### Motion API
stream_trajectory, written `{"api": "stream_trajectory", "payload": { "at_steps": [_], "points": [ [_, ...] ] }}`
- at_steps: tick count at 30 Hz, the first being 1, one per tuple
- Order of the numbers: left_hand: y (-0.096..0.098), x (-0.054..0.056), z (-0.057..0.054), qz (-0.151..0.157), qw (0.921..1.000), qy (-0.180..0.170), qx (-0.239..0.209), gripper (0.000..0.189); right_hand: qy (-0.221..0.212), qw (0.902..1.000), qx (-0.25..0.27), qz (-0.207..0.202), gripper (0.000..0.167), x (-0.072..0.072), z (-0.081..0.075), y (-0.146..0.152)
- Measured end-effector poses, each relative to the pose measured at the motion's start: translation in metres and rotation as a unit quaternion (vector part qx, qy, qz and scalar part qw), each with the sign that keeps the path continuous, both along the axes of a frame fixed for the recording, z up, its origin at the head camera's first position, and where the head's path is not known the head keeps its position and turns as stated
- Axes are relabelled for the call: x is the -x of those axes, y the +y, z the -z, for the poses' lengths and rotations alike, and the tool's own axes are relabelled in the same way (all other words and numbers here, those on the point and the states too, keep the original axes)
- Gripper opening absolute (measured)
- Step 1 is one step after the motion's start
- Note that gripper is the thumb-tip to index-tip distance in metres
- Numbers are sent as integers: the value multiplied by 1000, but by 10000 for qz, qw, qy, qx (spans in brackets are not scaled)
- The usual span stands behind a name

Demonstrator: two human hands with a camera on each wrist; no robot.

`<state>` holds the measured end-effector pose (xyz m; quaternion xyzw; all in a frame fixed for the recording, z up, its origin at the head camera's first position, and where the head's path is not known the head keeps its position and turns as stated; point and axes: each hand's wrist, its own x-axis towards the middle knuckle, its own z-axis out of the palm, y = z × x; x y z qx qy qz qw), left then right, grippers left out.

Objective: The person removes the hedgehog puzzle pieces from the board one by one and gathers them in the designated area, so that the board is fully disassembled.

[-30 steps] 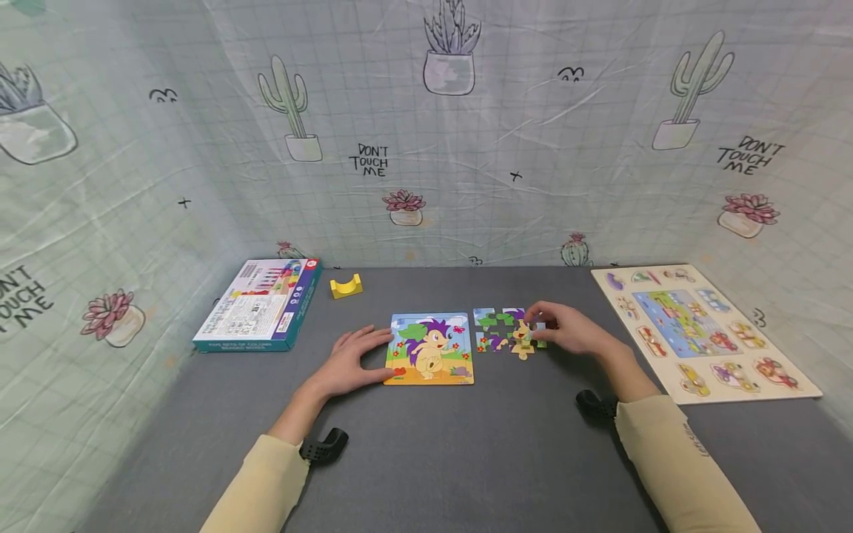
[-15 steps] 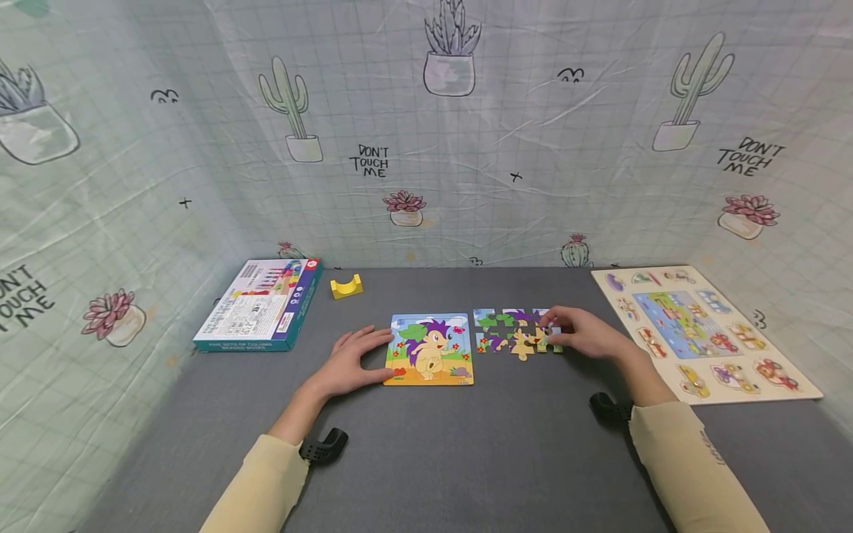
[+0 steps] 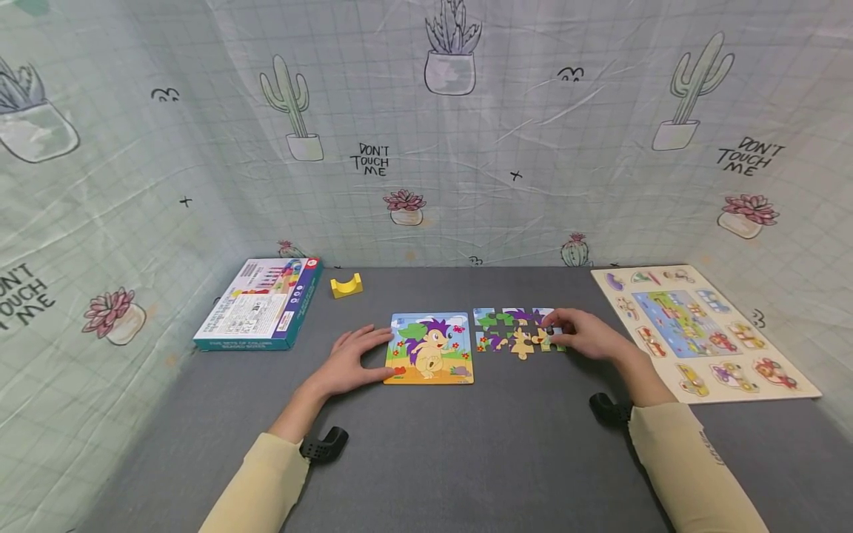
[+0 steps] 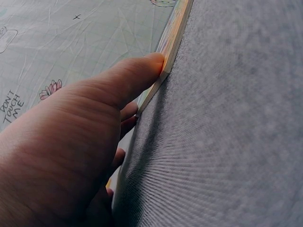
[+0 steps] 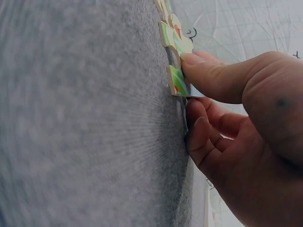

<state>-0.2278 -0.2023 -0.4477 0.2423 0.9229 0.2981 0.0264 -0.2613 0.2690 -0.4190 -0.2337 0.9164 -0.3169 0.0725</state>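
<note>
A square hedgehog puzzle board [image 3: 429,352] lies flat on the dark grey table. My left hand [image 3: 346,360] rests at its left edge, fingers extended, with the thumb [image 4: 142,75] touching the near-left corner. Right of the board, loose puzzle pieces [image 3: 522,340] in matching colours lie in rows with small gaps between them. My right hand [image 3: 586,337] is at the right end of these rows, thumb and bent fingers pinching a green and blue puzzle piece [image 5: 176,80]. The fingers partly cover that piece and its neighbours.
A teal-edged toy box [image 3: 260,305] lies at the back left, with a yellow arch block [image 3: 346,286] beside it. On the right is a large wooden peg board [image 3: 706,333] with picture pieces. A curtain with cactus prints [image 3: 520,148] encloses the table.
My right hand has moved right to the end of the rows, bringing a piece there and uncovering the pieces it hid before. The left hand and the board have stayed put.
</note>
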Motion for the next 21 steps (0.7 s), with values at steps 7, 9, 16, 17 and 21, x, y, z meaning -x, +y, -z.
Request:
{"api": "stream_trajectory", "payload": {
  "at_steps": [7, 9, 16, 17, 21],
  "points": [
    [0, 0, 0, 2, 10000, 8, -13, 72, 192, 9998, 20, -97, 21, -1, 1, -1],
    [0, 0, 0, -3, 10000, 7, -19, 72, 203, 9997, 65, -94, 23, -2, 1, -1],
    [1, -1, 0, -15, 10000, 15, -18, 72, 75, 9999, 44, -89, 31, -1, 2, -1],
    [1, -1, 0, -12, 10000, 17, -22, 72, 40, 9999, 32, -89, 32, -2, 1, -1],
    [1, -1, -1, -1, 10000, 17, -47, 72, -30, 9999, -14, -113, 35, -4, 0, 0]
  ]
}}
